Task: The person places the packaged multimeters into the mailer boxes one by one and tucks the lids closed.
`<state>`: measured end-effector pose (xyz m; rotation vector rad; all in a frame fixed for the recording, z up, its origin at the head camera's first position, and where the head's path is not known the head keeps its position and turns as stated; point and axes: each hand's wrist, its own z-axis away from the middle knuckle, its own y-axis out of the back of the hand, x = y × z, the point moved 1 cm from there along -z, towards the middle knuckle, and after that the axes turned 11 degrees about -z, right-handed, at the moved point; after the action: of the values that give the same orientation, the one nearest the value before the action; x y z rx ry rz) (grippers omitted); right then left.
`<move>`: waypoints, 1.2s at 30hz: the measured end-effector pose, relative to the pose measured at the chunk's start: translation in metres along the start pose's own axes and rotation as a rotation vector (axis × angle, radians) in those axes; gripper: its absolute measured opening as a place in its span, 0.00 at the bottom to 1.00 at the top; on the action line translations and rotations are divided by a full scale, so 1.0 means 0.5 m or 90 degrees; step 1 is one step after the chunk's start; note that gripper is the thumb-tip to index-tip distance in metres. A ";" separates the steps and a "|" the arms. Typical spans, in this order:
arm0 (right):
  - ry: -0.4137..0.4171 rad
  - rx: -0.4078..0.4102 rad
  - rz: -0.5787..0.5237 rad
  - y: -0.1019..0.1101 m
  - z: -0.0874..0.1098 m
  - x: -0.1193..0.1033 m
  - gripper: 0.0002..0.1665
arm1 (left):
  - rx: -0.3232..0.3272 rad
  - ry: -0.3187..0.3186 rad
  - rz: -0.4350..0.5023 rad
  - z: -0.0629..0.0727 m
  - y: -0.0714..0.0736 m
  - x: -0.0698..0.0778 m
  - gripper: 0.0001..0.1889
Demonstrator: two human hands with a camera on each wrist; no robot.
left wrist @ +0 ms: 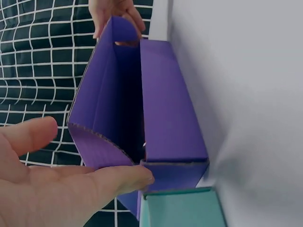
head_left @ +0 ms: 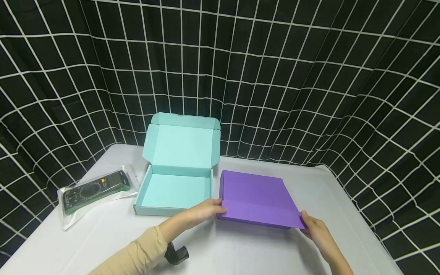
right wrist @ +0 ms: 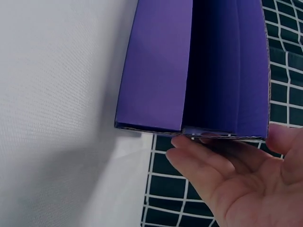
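A purple cardboard box (head_left: pixel 258 196) sits on the table, its lid lowered but still gaping at the front, as both wrist views show. At its left side my left hand (head_left: pixel 206 210) touches the lid; a straight finger presses along the lid's side flap (left wrist: pixel 94 146), with the thumb (left wrist: pixel 38 135) apart from it. My right hand (head_left: pixel 317 233) holds the lid's front right corner, thumb on top and fingers against the side flap. The inside of the box is dark; its contents cannot be made out. To the left stands a mint-green box (head_left: pixel 178 189) with its lid raised.
A multimeter (head_left: pixel 96 189) in a clear plastic bag lies at the table's left. Near my left forearm there is a black strap-like piece (head_left: pixel 177 255). White cloth covers the table (head_left: pixel 240 256); behind and beside it hangs a black curtain (head_left: pixel 240 68) with white grid lines.
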<state>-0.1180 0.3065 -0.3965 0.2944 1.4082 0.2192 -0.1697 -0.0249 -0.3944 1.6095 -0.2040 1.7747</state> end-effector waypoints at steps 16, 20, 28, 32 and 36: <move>-0.043 0.008 -0.035 -0.018 -0.005 0.016 0.28 | 0.054 -0.033 -0.051 0.004 -0.038 -0.032 0.31; -0.043 0.011 -0.041 -0.020 -0.005 0.017 0.27 | 0.063 -0.040 -0.067 0.005 -0.045 -0.038 0.30; -0.045 0.017 -0.042 -0.019 -0.005 0.011 0.27 | 0.097 -0.021 -0.081 0.009 -0.052 -0.030 0.29; -0.046 0.021 -0.037 -0.017 -0.005 0.008 0.26 | 0.102 -0.005 -0.075 0.008 -0.055 -0.028 0.29; -0.049 0.026 -0.033 -0.016 -0.005 0.007 0.26 | 0.096 -0.006 -0.069 0.009 -0.058 -0.027 0.29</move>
<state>-0.1201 0.3003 -0.4026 0.2965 1.3432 0.1350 -0.1496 -0.0116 -0.4155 1.7010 0.0133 1.7351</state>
